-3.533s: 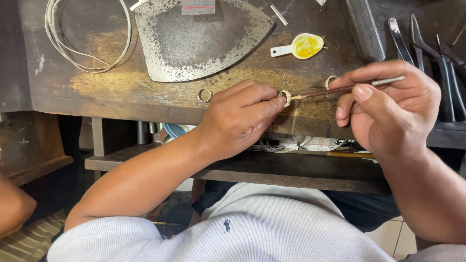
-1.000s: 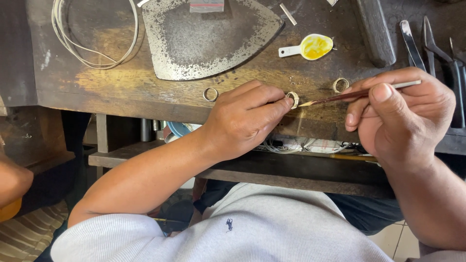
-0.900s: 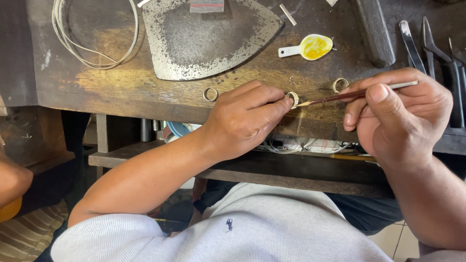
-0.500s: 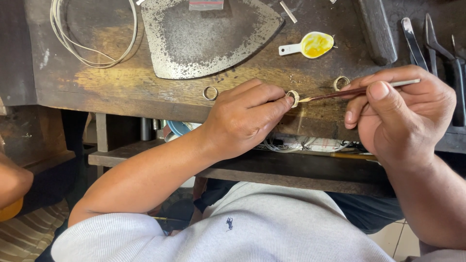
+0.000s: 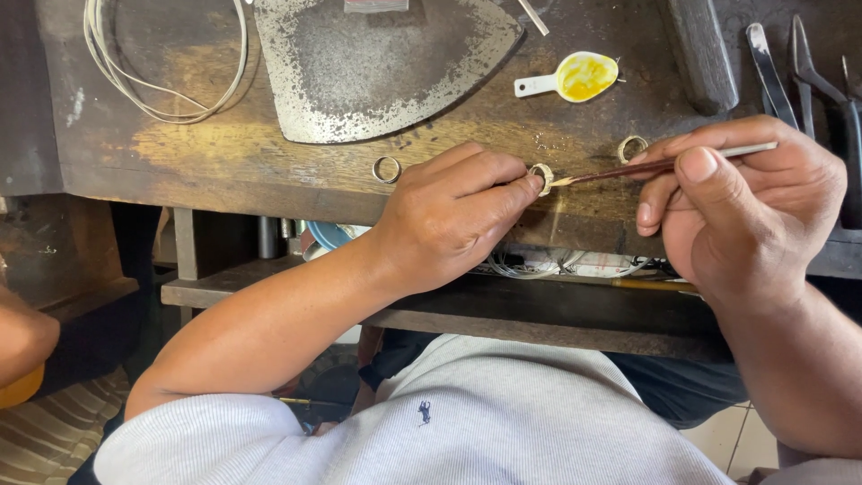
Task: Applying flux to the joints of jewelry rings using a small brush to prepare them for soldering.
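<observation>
L hand: your left hand (image 5: 449, 216) rests on the front edge of the worn, stained wooden bench (image 5: 269, 162); thumb + forefinger tips pinch a small pale metal ring (image 5: 541, 173), other fingers curled under.
Ring held: at the bench edge, between both hands, upright-ish in the pinch.
R hand: your right hand (image 5: 745, 211) grips a thin dark-handled brush with a metal rear end (image 5: 660, 166), pen-style, thumb on top; fingers clenched round the shaft.
Brush tip: pale point touching or just beside the held ring; can't tell which.
Change: vs 3.5 s ago the R hand sits a bit lower + further right, brush lies flatter; over the last sec almost no shift, tip stays at the ring, L pinch unchanged.
Meaning: judged as fine dabbing on the ring, steady phase, no regrip.
Container: small white spoon-shaped dish (image 5: 575, 76), up-right of ring, holds a yellow paste or liquid; well apart from brush tip now.
Loose rings: second small metal ring (image 5: 387, 169) lies flat left of L hand; third small metal ring (image 5: 631, 148) just beside R fingers.
Other: big grey rust-flecked metal plate w/ pointed end (image 5: 377, 63) behind; coil of white wire (image 5: 162, 63) top left; dark pliers + tweezers (image 5: 808, 72) far right.
</observation>
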